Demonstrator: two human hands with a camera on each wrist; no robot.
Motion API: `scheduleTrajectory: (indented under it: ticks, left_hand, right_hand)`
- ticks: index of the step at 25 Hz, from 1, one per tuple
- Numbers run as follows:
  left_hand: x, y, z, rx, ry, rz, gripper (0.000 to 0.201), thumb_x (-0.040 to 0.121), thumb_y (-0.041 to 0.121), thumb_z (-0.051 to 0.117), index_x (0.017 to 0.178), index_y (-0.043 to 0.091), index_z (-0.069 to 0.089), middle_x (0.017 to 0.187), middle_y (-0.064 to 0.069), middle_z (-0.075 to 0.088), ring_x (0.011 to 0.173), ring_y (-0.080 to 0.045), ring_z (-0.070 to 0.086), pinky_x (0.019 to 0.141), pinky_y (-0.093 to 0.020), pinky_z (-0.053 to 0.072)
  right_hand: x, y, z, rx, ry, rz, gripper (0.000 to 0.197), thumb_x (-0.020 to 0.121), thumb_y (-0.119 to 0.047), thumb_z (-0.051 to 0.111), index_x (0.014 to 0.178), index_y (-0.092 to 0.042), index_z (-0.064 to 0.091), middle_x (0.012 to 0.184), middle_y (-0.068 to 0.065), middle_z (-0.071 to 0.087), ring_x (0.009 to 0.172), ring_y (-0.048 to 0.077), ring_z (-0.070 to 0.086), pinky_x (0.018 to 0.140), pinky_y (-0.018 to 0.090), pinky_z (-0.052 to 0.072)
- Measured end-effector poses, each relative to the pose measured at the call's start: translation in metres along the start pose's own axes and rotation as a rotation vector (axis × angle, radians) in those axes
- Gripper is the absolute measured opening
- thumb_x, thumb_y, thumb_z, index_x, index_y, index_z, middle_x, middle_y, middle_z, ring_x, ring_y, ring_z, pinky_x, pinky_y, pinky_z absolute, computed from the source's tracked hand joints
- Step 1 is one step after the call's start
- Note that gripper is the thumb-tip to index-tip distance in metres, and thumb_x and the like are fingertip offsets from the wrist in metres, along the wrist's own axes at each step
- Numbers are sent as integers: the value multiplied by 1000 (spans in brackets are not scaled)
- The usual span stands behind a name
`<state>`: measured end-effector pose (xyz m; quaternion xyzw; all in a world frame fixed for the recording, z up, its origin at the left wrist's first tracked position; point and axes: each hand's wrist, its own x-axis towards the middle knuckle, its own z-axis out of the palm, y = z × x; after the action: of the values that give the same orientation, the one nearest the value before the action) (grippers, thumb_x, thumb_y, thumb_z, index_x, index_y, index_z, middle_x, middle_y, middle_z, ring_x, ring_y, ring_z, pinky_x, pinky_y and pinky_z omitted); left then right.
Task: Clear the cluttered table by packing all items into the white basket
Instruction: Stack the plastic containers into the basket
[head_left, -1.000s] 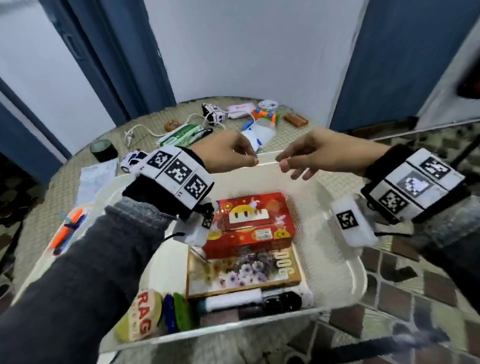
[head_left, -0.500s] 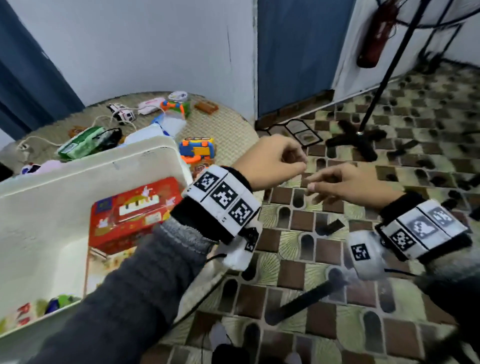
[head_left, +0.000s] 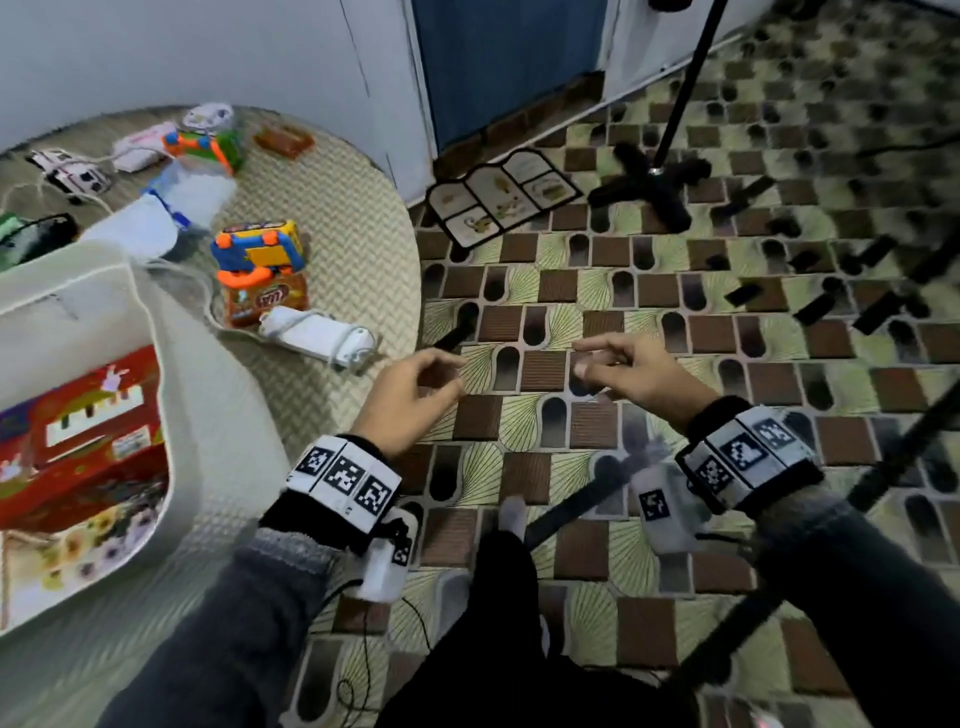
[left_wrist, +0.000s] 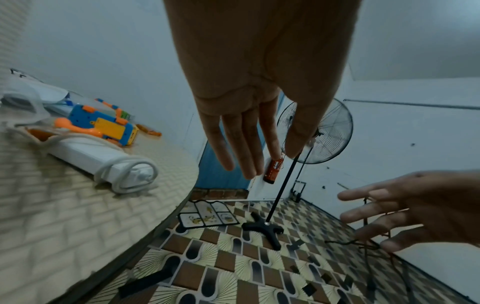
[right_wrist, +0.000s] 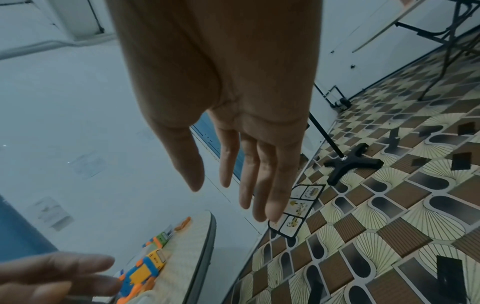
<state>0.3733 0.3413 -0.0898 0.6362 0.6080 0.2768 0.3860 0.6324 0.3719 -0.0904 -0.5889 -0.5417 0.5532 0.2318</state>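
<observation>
Head view. Your left hand (head_left: 410, 395) and right hand (head_left: 631, 371) hang at frame centre over the floor (head_left: 675, 312), right of the table (head_left: 337, 270). Both are empty, fingers loosely spread; the wrist views show straight, relaxed fingers holding nothing. Neither touches any object, so you appear to be between picks.

The basket (head_left: 176, 415) sits at the left edge of the frame on the table, already holding a red box (head_left: 83, 436). Clutter remains in the upper left: a toy (head_left: 260, 249) lying on a brown packet (head_left: 265, 304), with a white adapter (head_left: 317, 335) wrapped in its cord just beside them, nearest your left hand and likely the easiest next reach. Further items lie behind, too blurred to name.
</observation>
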Motion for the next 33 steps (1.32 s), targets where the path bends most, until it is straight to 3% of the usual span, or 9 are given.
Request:
scheduleTrajectory:
  ticks: [3,6,11,14,18,22,25,28,33]
  left_hand:
    - [32,-15,8,-45,-17,-52,22,87,8,64,103,24,63,103,1,68,99,-13,63,90,-27,50]
    - [74,-18,14,-106,-23,-84,22,89,4,62,105,19,62,104,0,67,98,-10,63,93,-24,48]
    - [173,-12,26,-129,-14,-81,27,89,4,60,111,19,61,105,2,64,99,-7,60,81,-12,45]
    - [223,-2,32,-94,-33,-80,29,88,6,63,115,17,61,107,2,64,100,-6,59,75,-4,41]
    - [279,6,32,-107,-50,-106,30,88,8,63,117,16,60,108,2,64,98,-5,59,79,-9,42]
    - [340,9,32,-150,-2,-151,28,88,8,62,112,22,59,107,2,63,97,-5,58,76,-8,42]
    - [379,12,34,-175,36,-163,28,88,8,63,110,24,58,102,6,63,97,-7,59,81,-16,45]
    - [422,16,29,-208,109,-214,26,89,6,62,112,17,60,97,10,61,93,-4,58,79,-12,45]
    - [442,8,0,-263,323,-318,29,88,4,62,115,13,61,103,2,64,100,-11,60,90,-23,48]
  right_hand:
    - [33,7,-15,4,-21,10,31,91,-10,60,122,-7,56,83,12,58,81,20,56,66,26,50]
    - [66,5,-31,19,-13,24,30,90,-10,62,120,-7,59,88,14,61,81,18,60,70,27,53]
    - [141,-10,-74,32,-36,97,27,85,-5,66,108,-18,62,104,13,66,88,34,63,88,58,50]
    - [182,-17,-96,33,-28,87,29,86,-5,64,111,-18,61,111,13,67,97,25,65,90,45,53]
    - [239,-24,-122,109,-67,123,25,88,-5,63,109,-18,62,111,17,67,92,24,63,79,36,53]
    - [307,-36,-147,93,-116,153,21,90,-4,60,108,-14,61,108,20,65,90,24,61,89,46,50]
    - [355,-46,-164,53,-164,161,26,89,-5,62,115,-5,62,99,16,64,84,22,59,81,39,51]
    - [418,-68,-179,-34,-264,155,27,90,-8,63,116,-6,61,101,15,63,83,20,61,69,27,49]
    - [497,-120,-166,-191,-495,76,27,91,-8,60,118,-9,60,107,16,66,85,18,64,76,28,50]
